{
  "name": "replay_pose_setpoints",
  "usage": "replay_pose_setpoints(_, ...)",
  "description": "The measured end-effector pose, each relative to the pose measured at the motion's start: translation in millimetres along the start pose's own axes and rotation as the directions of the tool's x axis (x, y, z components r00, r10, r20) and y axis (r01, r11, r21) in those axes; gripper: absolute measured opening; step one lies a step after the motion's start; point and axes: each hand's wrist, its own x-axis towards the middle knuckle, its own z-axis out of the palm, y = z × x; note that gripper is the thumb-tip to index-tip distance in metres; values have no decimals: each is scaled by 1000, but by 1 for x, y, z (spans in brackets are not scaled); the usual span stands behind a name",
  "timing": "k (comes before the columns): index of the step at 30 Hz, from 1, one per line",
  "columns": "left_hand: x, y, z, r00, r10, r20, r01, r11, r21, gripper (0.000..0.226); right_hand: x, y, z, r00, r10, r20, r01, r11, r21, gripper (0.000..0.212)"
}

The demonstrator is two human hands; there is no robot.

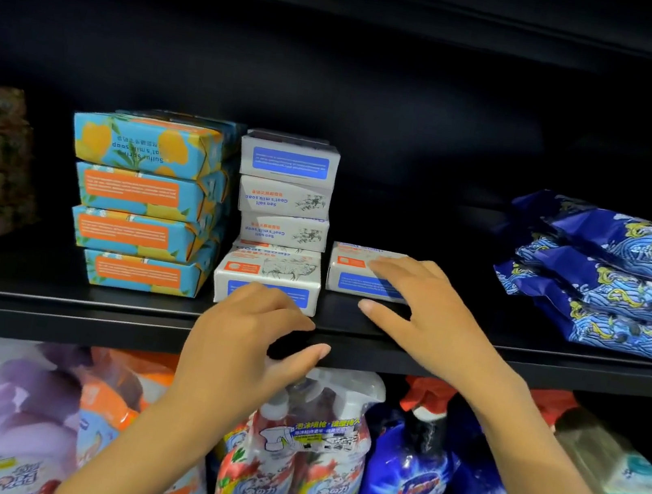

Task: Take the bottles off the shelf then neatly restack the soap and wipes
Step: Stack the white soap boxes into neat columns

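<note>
The black shelf holds a stack of blue soap boxes and a stack of white soap boxes. The left hand, fingers loosely bent, holds nothing. The right hand lies open on a lone soap box. Blue wipes packs are piled at the right.

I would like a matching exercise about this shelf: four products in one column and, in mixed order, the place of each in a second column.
Column 1
1. blue-and-yellow soap stack
2. white soap stack
3. single white soap box
4. dark blue wipes packs

Column 2
A. under the fingers of the right hand
B. at the right end of the shelf
C. just left of the white boxes
D. just behind the left hand

Pairs: 1-C, 2-D, 3-A, 4-B
</note>
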Motion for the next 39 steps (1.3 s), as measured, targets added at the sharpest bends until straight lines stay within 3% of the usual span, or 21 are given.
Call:
replay_pose_setpoints(3, 0, 1, -1, 1000, -8, 10, 8, 1000, 1, 34, -5, -3, -8, 996, -7, -88, 13, 997, 73, 47)
replay_pose_setpoints(5, -1, 1, -1, 1000, -12, 14, 12, 1000, 3, 35, -2, -1, -11, 993, 48, -110, -33, 990, 135, 54)
replay_pose_setpoints(8, -1, 1, -1, 1000, -18, 17, 18, 1000, -4, 35, 6, 4, -11, 982, 178, 70, -181, 982, 46, 78)
replay_pose_setpoints(10, 0, 2, -3, 999, -27, 22, 28, 1000, -8, 36, 8, 3, -9, 973, 207, 98, -215, 973, 82, 70)
replay_pose_setpoints(14, 3, 10, -13, 990, -140, 11, 140, 975, -172, 38, -7, -4, -10, 977, 154, -145, -134, 981, 140, 62)
replay_pose_setpoints(18, 18, 23, -28, 913, -402, 70, 382, 781, -494, 46, -28, -13, -14, 944, 28, -328, 94, 932, 349, 65)
replay_pose_setpoints(22, 36, 33, -37, 885, -364, 290, 457, 566, -686, 33, -32, -31, -17, 894, -176, -413, 301, 917, 262, 63)
replay_pose_setpoints(24, 38, 37, -39, 891, -334, 306, 444, 512, -735, 33, -33, -38, -17, 883, -212, -418, 336, 908, 249, 62)
replay_pose_setpoints(26, 36, 35, -37, 919, -313, 241, 382, 547, -745, 39, -34, -38, -19, 885, -245, -397, 356, 904, 236, 63)
replay_pose_setpoints(28, 30, 27, -34, 947, -290, 140, 302, 645, -702, 41, -37, -36, -25, 920, -200, -338, 318, 884, 342, 72)
replay_pose_setpoints(32, 25, 31, -46, 999, 0, -49, -26, 851, -524, 34, -37, -34, -42, 993, 42, -106, 42, 734, 678, 69)
replay_pose_setpoints(34, 47, 45, -56, 977, 163, 141, -124, 960, -249, 41, -34, -30, -48, 998, 6, 59, -45, 711, 702, 62)
replay_pose_setpoints(35, 42, 34, -62, 924, 262, 278, -248, 965, -88, 48, -33, -29, -51, 993, -36, 109, -51, 709, 703, 59)
replay_pose_setpoints(36, 45, 24, -54, 866, 231, 444, -207, 973, -103, 49, -32, -28, -53, 990, -71, 120, -36, 704, 710, 55)
replay_pose_setpoints(37, 44, 17, -46, 848, 149, 508, -38, 974, -222, 49, -33, -28, -53, 992, -86, 97, -10, 695, 719, 53)
replay_pose_setpoints(38, 40, 12, -37, 887, 165, 432, -49, 963, -266, 50, -35, -29, -53, 995, -79, 56, 14, 686, 727, 54)
replay_pose_setpoints(39, 40, 23, -36, 961, 75, 265, 1, 961, -276, 50, -37, -30, -51, 998, -55, 7, 32, 677, 735, 56)
